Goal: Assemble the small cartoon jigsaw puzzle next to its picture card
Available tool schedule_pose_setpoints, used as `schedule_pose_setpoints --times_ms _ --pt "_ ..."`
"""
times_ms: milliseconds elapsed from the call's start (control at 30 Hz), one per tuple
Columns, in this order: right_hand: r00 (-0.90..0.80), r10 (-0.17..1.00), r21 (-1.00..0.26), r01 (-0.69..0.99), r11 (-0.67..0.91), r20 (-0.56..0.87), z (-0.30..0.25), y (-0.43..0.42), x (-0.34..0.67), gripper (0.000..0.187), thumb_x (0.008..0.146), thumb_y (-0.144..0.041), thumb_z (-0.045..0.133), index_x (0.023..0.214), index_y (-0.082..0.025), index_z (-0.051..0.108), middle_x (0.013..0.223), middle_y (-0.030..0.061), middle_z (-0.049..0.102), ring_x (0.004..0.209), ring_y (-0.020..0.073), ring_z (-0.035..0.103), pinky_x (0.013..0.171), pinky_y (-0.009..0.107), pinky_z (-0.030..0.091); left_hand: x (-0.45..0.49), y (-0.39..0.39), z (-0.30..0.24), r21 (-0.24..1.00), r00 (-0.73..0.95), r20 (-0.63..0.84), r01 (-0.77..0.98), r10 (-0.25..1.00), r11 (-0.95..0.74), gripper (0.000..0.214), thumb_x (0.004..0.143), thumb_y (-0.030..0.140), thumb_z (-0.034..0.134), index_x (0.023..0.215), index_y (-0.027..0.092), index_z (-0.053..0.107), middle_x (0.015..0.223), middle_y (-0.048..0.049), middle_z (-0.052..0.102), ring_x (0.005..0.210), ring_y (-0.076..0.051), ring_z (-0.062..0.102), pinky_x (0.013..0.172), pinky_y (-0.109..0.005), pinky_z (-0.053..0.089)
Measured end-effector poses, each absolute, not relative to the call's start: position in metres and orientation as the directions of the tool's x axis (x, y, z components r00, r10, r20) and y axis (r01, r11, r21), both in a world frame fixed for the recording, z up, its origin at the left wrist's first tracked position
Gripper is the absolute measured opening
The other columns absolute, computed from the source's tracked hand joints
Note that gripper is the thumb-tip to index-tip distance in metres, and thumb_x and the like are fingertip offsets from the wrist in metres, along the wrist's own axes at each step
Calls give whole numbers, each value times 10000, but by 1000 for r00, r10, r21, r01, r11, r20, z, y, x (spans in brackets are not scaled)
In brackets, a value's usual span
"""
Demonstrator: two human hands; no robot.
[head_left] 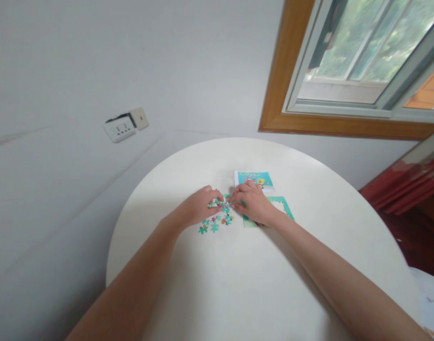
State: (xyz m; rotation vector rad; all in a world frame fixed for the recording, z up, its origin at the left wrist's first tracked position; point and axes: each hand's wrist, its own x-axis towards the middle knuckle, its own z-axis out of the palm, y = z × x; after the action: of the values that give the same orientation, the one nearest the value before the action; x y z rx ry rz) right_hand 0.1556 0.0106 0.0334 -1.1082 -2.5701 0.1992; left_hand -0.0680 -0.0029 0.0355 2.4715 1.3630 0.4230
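Observation:
My left hand (pixel 201 204) is curled round a few small jigsaw pieces (pixel 214 203), its thumb and fingers on either side of them. Close by on the right, my right hand (pixel 252 201) has its fingertips pinched together at the pile, on what looks like a jigsaw piece, mostly hidden by the fingers. Loose teal pieces with bits of pink and yellow lie below the left hand, one plain teal piece (pixel 214 228) among them. Partly under my right hand is a green puzzle frame (pixel 287 206) with a white inside.
Behind the right hand lies a teal cartoon picture card (pixel 267 180). Everything rests on a round white table (pixel 217 293) against a white wall. A socket (pixel 120 129) is on the wall, a wood-framed window (pixel 344 124) at upper right, a red curtain (pixel 397 173) at right.

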Motion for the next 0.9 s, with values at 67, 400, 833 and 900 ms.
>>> schedule_pose_setpoints --times_ms 67,400,833,900 --pt "-644 725 -261 676 689 247 32 11 155 184 865 -278 608 1008 -264 723 1062 51 623 1065 230 445 977 413 275 -66 -3 34 375 513 118 770 850 -516 176 821 261 574 955 191 666 868 -38 526 804 -179 548 778 -284 437" --pt "-630 733 -317 661 680 258 30 12 155 144 830 -201 630 938 -239 717 1053 46 629 1059 219 462 993 405 271 -79 -2 38 346 494 112 794 862 -500 93 816 230 563 808 177 639 806 -29 537 781 -176 526 811 -291 437" --pt "-620 724 -326 646 690 303 30 12 154 123 847 -204 621 915 -235 718 1006 46 650 1059 227 481 1006 422 265 -57 -2 33 427 535 159 720 830 -547 172 837 218 587 962 175 698 826 -30 526 732 -147 535 697 -255 429" --pt "-621 720 -332 639 694 310 30 11 153 121 846 -205 621 913 -232 718 1009 46 655 1055 227 487 1000 417 273 -55 -2 33 427 524 168 725 835 -541 154 835 200 588 931 165 704 818 -31 527 721 -143 535 691 -253 427"
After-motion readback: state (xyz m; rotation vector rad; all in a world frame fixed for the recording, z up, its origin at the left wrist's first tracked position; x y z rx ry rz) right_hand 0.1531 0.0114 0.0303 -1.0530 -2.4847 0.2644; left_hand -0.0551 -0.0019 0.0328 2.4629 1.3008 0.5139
